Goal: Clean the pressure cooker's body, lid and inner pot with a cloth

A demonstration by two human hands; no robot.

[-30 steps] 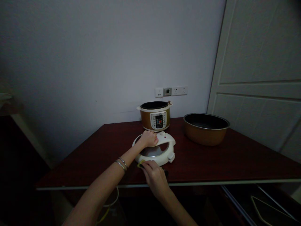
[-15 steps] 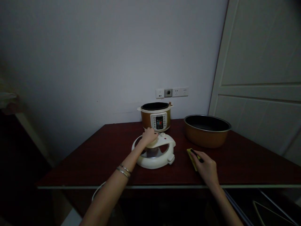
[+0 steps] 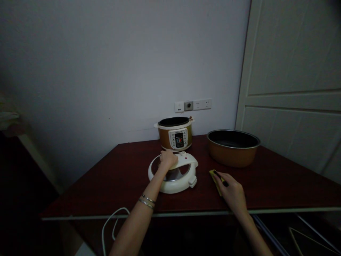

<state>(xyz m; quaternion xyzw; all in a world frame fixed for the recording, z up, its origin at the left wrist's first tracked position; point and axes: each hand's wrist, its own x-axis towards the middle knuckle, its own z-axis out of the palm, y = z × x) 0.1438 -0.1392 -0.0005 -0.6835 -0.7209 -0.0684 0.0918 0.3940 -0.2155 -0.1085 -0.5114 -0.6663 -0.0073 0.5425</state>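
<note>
Left hand (image 3: pixel 167 159) gripped white lid (image 3: pixel 173 187) by handle (image 3: pixel 184 160), just below frame centre; right hand (image 3: pixel 233 191) pinched yellow pad (image 3: pixel 214 179), lower right, apart from lid. Looked like steadying for wiping; wiping called for pad leftward onto lid.

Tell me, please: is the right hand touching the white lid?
Apart. The head view shows it plainly: a strip of dark red tabletop lies between the right hand and the white lid.
</note>
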